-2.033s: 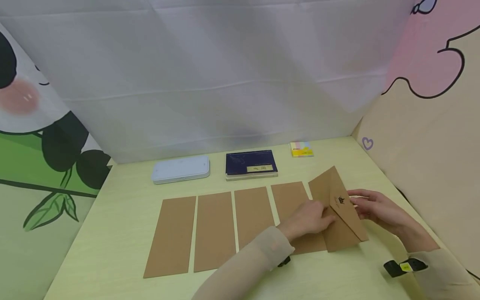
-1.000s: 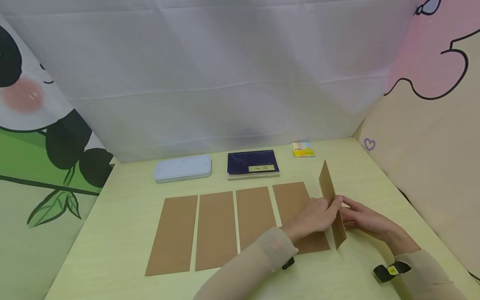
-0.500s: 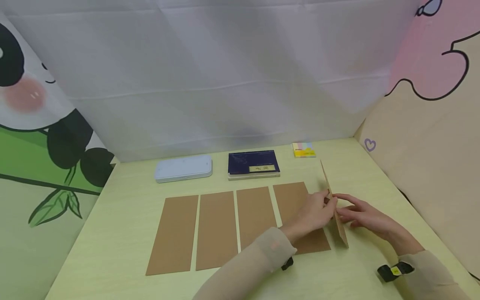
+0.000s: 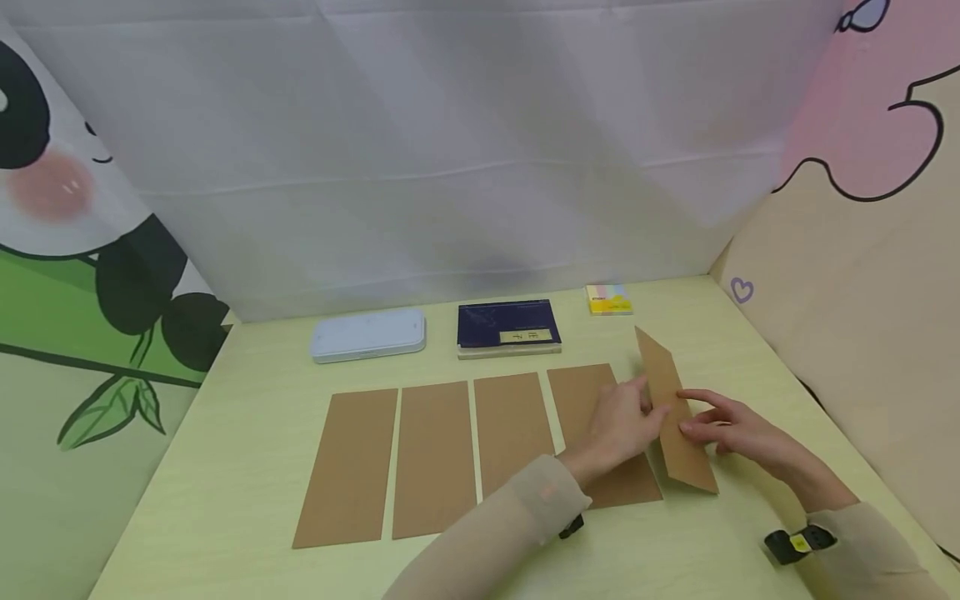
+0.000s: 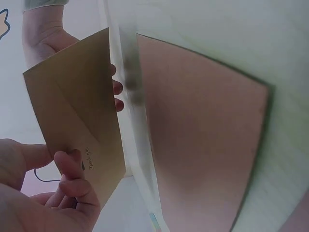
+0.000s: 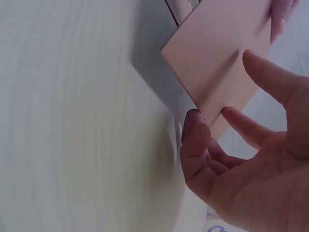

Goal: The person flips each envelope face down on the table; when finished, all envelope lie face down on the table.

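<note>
A brown kraft-paper envelope (image 4: 684, 454) stands tilted on edge above the table's right side, its plain face toward the right. My left hand (image 4: 618, 423) pinches its left edge between thumb and fingers. In the left wrist view, the envelope (image 5: 79, 104) shows its flap and small "Thank you" print. My right hand (image 4: 742, 432) touches the plain face with thumb and index fingertips. In the right wrist view, the other fingers of the right hand (image 6: 241, 159) bend loosely by the envelope's lower edge. Beneath my left hand lies another brown envelope (image 4: 581, 387), plain side up.
Three more brown envelopes lie in the row to the left, the leftmost envelope (image 4: 348, 467) at its end. Behind them are a pale pencil case (image 4: 367, 335), a dark blue notebook (image 4: 506, 325) and a sticky-note pack (image 4: 609, 300). A white curtain (image 4: 450, 167) hangs behind the table.
The envelope has turned from showing its printed flap side, through edge-on, to showing its plain face toward the right. The left hand kept hold; the right hand stayed at its right side.
</note>
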Tool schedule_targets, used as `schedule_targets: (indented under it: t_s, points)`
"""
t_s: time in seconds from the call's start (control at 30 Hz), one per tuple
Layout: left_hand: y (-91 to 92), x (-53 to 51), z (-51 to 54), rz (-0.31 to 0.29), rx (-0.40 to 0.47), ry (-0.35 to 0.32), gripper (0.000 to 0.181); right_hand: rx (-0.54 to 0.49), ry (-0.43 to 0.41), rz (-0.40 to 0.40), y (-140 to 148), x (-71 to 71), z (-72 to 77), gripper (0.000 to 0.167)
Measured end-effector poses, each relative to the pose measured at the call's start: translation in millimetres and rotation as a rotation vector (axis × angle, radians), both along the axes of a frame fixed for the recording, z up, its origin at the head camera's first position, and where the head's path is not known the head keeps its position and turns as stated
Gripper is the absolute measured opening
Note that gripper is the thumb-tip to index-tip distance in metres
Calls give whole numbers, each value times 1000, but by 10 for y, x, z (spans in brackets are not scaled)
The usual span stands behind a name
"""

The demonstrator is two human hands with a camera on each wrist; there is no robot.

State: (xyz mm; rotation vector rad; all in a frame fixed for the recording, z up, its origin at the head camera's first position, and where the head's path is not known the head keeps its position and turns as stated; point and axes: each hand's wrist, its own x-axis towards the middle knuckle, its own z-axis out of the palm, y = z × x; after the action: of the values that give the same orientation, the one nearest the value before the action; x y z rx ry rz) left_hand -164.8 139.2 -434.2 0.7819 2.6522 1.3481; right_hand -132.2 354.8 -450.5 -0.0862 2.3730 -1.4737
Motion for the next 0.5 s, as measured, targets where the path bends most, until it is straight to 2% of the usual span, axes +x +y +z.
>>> schedule_targets:
  t_s: [0.1,0.27,0.5]
  points:
    - [-9,6,-18,-18,-52,-5,16,48,28,-17,6,-3,-3,65]
    - [10,17,-46,-7,-116,-51,19,119,74,-32,19,-7,-27,68]
    - [24,44,-69,-12,-248,-56,23,139,122,-29,56,22,-38,69]
